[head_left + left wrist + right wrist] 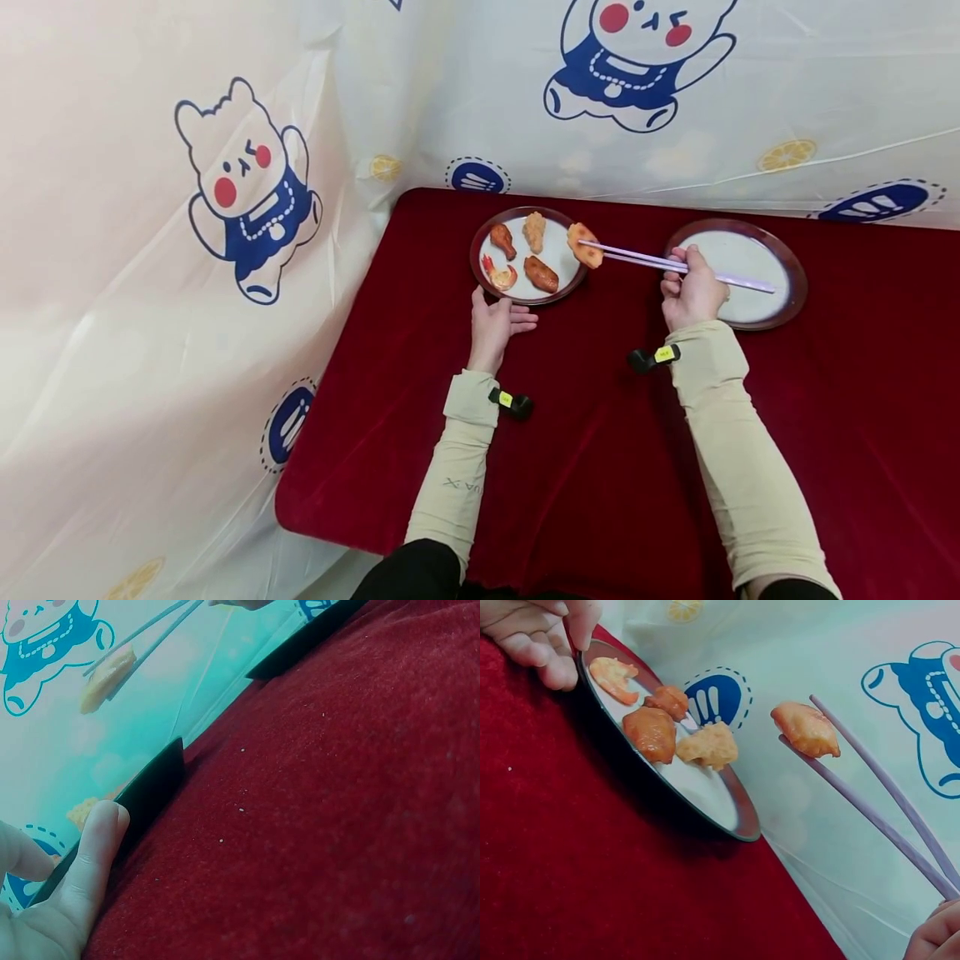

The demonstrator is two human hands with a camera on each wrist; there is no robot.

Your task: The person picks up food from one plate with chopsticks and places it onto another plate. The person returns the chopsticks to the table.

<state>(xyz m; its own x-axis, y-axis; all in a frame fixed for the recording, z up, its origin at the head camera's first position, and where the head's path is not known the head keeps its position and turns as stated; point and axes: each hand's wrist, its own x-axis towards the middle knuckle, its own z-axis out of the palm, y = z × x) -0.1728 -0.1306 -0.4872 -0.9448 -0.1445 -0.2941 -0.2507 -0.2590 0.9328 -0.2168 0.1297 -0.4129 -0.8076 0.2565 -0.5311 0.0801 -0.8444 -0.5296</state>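
My right hand (693, 292) grips a pair of pale purple chopsticks (645, 260). Between their tips is a golden, brown-spotted piece that looks like a fried dumpling (806, 729), raised off the plate. In the head view it appears at the right rim of the left plate (480, 279), a white plate with a brown rim. My left hand (492, 329) pinches that plate's near rim between thumb and finger, other fingers extended. On the plate lie a drumstick (502, 240), a crumbed fried chicken piece (534, 232), a shrimp (498, 273) and a glazed chicken wing (541, 273).
A second brown-rimmed white plate (797, 283) stands at the right, partly under my right hand and the chopstick ends. Dark red cloth (585, 433) covers the table. A printed white curtain (420, 100) hangs behind and to the left.
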